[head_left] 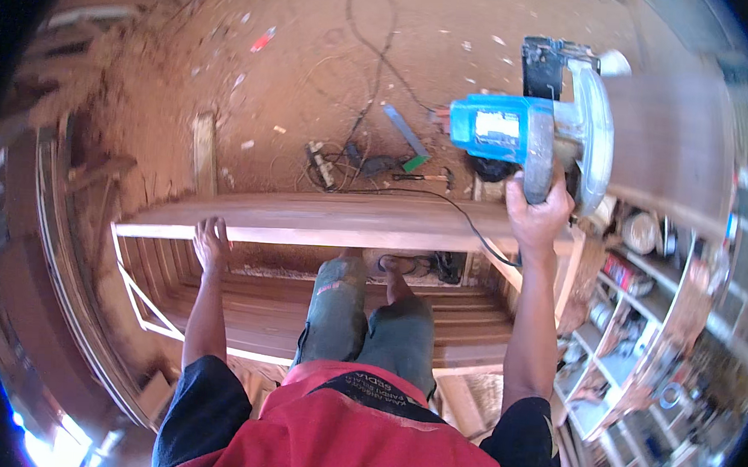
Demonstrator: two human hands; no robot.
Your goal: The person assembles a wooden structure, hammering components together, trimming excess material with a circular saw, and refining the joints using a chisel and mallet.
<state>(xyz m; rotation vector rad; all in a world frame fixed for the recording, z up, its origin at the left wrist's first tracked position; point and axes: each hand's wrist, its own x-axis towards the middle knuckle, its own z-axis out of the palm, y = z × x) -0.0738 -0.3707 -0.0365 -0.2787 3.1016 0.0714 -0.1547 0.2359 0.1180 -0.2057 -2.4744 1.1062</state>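
R hand [536, 211] grips blue circ saw [526, 133]; L hand [210, 242] on plank [323, 222].

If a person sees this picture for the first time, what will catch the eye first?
The blue circular saw, lifted at upper right by the right hand, stands out most. Next comes the long wooden board across the middle, with the left hand resting on its near edge, and the black cord trailing over the reddish sawdust floor.
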